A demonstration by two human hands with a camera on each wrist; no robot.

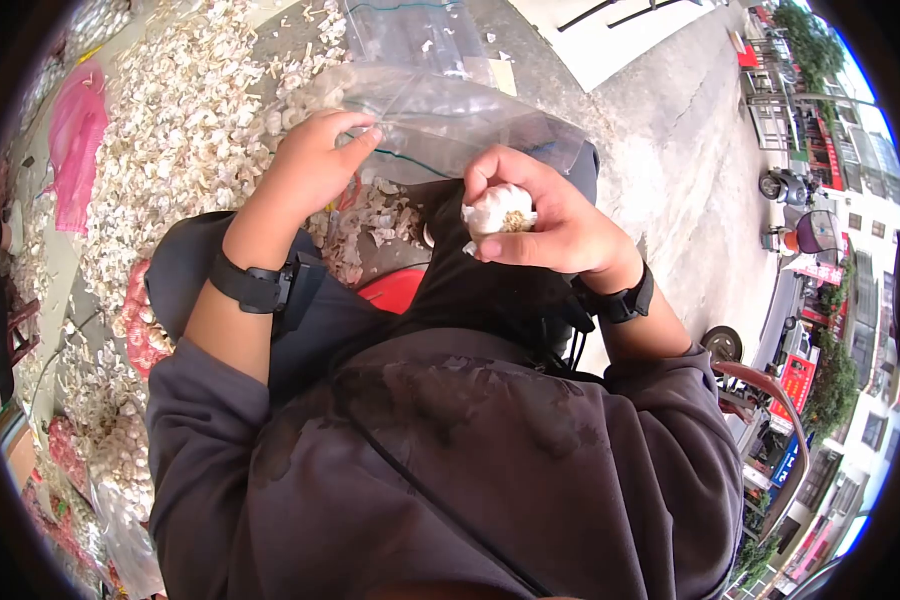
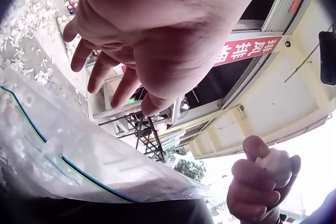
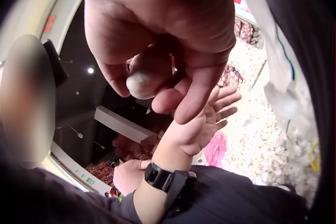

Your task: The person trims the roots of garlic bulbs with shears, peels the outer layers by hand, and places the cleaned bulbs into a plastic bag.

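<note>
My right hand [image 1: 560, 225] grips a whitish garlic bulb [image 1: 500, 212] between thumb and fingers above my right thigh; its root end shows. Seen by the right wrist camera, the fingers curl round the pale bulb [image 3: 149, 74]. Empty and off to the left, my left hand [image 1: 315, 165] hovers by a clear plastic bag [image 1: 420, 125] with a green-blue line along it. In the left wrist view the left hand [image 2: 157, 35] has its fingers extended and spread, apart from the bulb [image 2: 275, 167].
Loose garlic skins [image 1: 185, 120] cover the ground at the left, with a pink mesh bag [image 1: 76, 145] on them. A red object [image 1: 395, 290] shows between my legs. Full net bags [image 1: 135, 330] stand by my left knee. Parked scooters [image 1: 785, 187] are at the far right.
</note>
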